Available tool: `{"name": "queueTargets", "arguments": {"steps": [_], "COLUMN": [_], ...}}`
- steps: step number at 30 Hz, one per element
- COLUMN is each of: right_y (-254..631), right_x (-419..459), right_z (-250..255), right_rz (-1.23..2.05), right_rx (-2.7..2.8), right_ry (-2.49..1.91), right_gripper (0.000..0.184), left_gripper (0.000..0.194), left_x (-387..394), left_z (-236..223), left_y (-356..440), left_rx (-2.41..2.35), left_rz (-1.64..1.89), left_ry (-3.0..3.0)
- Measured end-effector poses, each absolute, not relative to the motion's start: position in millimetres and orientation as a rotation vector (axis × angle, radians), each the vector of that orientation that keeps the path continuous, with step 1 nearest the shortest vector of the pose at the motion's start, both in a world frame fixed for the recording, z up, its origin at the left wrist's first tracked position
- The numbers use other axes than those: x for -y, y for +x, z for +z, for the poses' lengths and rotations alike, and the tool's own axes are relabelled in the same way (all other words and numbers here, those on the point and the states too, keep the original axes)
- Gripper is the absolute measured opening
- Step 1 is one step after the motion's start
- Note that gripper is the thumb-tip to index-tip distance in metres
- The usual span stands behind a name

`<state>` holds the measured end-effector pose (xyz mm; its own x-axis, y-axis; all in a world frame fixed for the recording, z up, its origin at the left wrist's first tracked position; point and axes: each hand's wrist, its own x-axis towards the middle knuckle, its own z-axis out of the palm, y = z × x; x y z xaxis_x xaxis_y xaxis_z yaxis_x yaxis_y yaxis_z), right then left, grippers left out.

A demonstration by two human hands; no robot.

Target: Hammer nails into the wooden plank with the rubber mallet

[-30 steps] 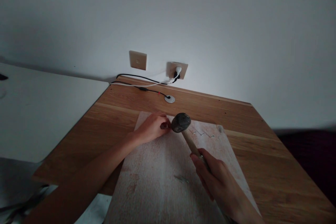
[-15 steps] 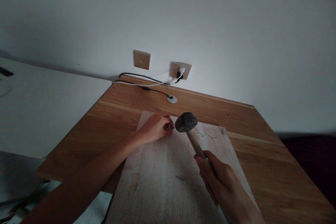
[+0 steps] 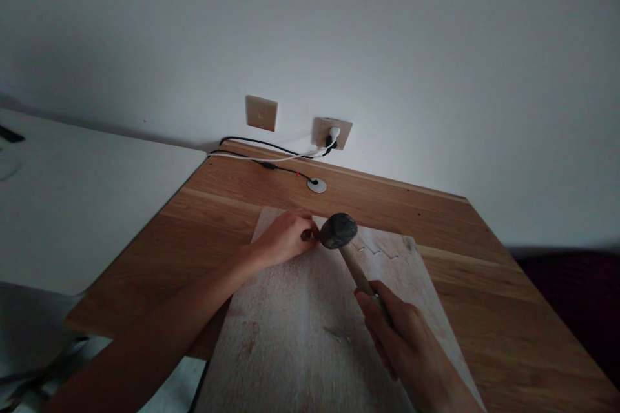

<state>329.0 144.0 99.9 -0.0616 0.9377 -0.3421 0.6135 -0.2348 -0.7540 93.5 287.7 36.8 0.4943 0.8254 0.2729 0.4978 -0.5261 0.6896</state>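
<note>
My right hand (image 3: 397,329) grips the wooden handle of a rubber mallet (image 3: 339,231) with a dark, worn head. The mallet head hangs over the far part of a whitewashed wooden board (image 3: 290,342), right beside my left fingertips. Fingers pinched, my left hand (image 3: 285,237) rests on the board near its far left edge; whatever is between the fingertips is too small and hidden to make out. To the right of the mallet head, thin nail-like metal pieces (image 3: 378,250) show on the board. A few loose nails (image 3: 338,334) lie nearer to me.
Beneath the board is a wooden desk (image 3: 484,310) against a pale wall. Black and white cables (image 3: 261,158) run along its back edge to a wall socket (image 3: 333,134), near a round cable grommet (image 3: 316,186). A white table (image 3: 97,200) adjoins on the left.
The mallet head has shifted slightly left and down, closer to my left fingertips. My left hand has stayed almost in place, still pinched.
</note>
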Motion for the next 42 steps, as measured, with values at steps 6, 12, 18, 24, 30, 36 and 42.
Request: {"name": "queueTargets", "arguments": {"steps": [6, 12, 18, 24, 30, 36, 42], "right_y": [327, 329, 330, 328, 331, 329, 333], "right_x": [-142, -139, -138, -140, -139, -141, -141], "right_z": [113, 106, 106, 108, 107, 110, 103], "right_rz": [1.155, 1.225, 1.195, 1.187, 1.189, 1.233, 1.190], "right_rx": [1.586, 1.646, 1.578, 1.599, 1.611, 1.570, 1.654], "right_ry": [-1.888, -1.867, -1.870, -1.874, -1.878, -1.877, -1.878], "right_gripper": [0.046, 0.047, 0.050, 0.049, 0.049, 0.049, 0.052], "left_gripper": [0.013, 0.019, 0.015, 0.012, 0.014, 0.014, 0.018], "left_x": [-286, -285, -286, -286, -287, -287, -288], "left_z": [38, 41, 38, 38, 38, 38, 36], "left_y": [94, 93, 93, 93, 93, 93, 92], "left_rx": [-1.097, -1.086, -1.094, -1.100, -1.082, -1.093, -1.082], "left_rz": [0.792, 0.773, 0.790, 0.799, 0.784, 0.794, 0.777], "left_ry": [2.181, 2.227, 2.206, 2.197, 2.199, 2.183, 2.211]}}
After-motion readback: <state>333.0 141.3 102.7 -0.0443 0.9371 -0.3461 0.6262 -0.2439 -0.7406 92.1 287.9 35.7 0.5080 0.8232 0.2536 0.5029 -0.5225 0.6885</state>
